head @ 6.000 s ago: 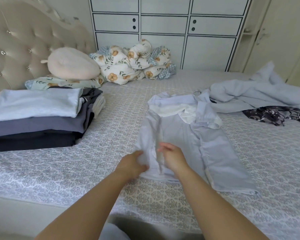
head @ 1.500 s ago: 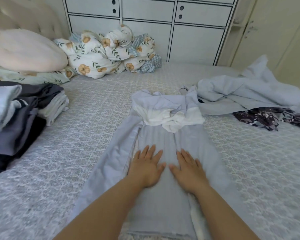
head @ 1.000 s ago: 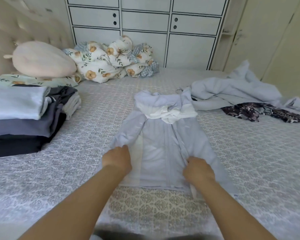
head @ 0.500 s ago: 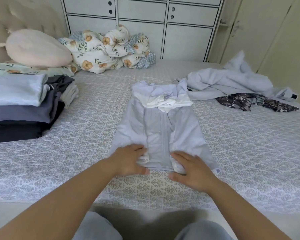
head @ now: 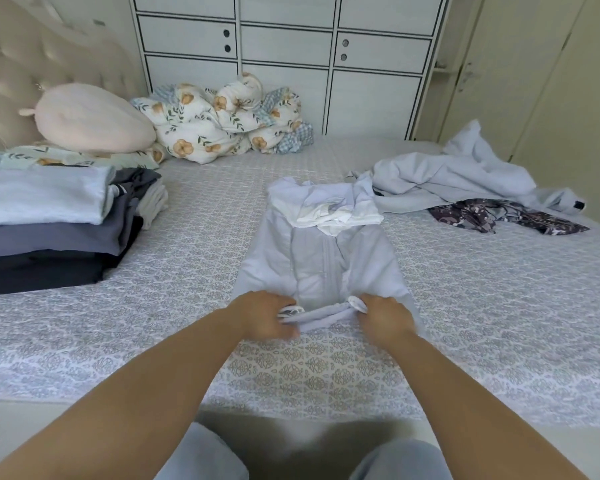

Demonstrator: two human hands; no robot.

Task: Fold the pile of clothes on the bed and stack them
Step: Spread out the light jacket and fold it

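Both hands (fingers curled) grip the shirt hem on the patterned bed, cupboards behind.

I see a pale blue jacket with white lining on the bed, whose cover is white with a grey medallion print. The folded stack runs light blue, slate grey, black. The quilt is white with orange flowers.
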